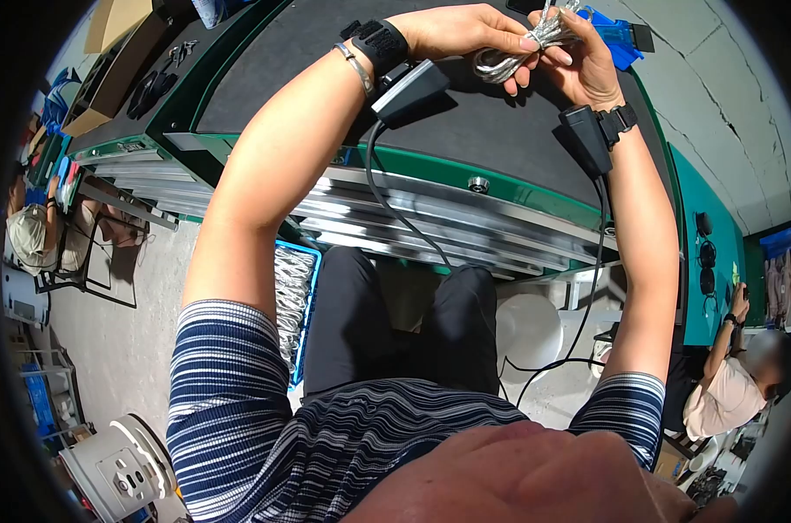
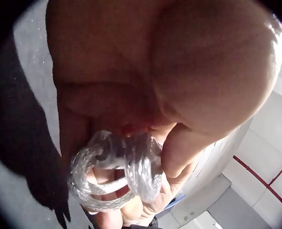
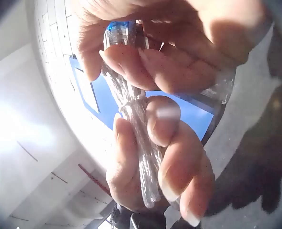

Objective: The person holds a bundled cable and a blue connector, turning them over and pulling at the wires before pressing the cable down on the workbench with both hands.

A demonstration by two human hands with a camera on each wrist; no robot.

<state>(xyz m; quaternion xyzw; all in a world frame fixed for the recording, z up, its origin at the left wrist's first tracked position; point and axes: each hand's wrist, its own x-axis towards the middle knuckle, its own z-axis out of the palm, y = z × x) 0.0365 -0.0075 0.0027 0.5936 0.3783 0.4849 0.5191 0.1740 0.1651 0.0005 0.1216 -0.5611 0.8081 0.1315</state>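
In the head view a coiled bundle of clear, silver-braided cable (image 1: 548,33) is held between both hands over the dark bench mat. My left hand (image 1: 465,33) pinches the looped end between thumb and fingers; the left wrist view shows the loops (image 2: 143,167) below the palm. My right hand (image 1: 592,61) grips the other end. In the right wrist view a blue connector (image 3: 119,26) shows between the right fingers, and a thin tie (image 3: 133,101) wraps the middle of the bundle. The left fingertips (image 3: 162,117) press against the strands just below that tie.
Beyond my right hand lies a blue object (image 1: 620,42) at the bench's far edge. Below the green-edged bench (image 1: 265,113), a blue crate (image 1: 298,327) of similar cables stands beside my left leg. Black wires hang from both wrist cameras. Other people sit left and right.
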